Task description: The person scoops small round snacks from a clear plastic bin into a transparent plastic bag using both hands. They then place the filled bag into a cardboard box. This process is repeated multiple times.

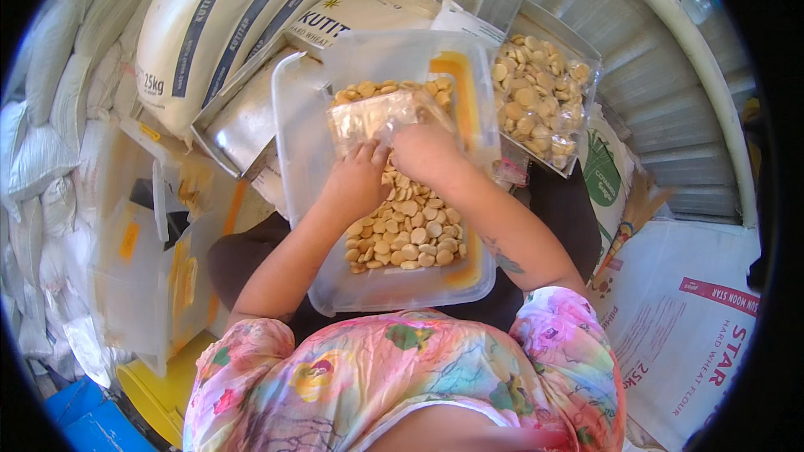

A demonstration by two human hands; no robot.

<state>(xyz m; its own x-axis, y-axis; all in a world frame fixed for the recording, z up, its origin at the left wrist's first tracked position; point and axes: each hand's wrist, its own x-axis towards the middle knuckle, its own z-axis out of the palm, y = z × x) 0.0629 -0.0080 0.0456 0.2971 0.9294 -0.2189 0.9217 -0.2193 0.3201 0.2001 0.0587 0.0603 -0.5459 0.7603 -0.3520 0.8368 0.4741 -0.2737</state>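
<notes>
A translucent plastic tub (292, 138) rests on my lap, with many round, flat, pale brown biscuits (418, 235) in it. Near its far end, a clear plastic bag (377, 114) lies over some of the biscuits. My left hand (359, 182) is at the near left edge of the bag, its fingertips close to the plastic. Beside it, my right hand (424, 150) has its fingers curled at the bag's near edge, pinching the plastic; the fingertips are partly hidden.
A metal tray (581, 47) with bagged biscuits (534, 91) stands at the back right. Another metal tray (245, 119) is at the left, beside flour sacks (188, 31). A plastic container (138, 263) and a yellow bucket (157, 398) stand further left. Corrugated metal wall (653, 75) curves behind.
</notes>
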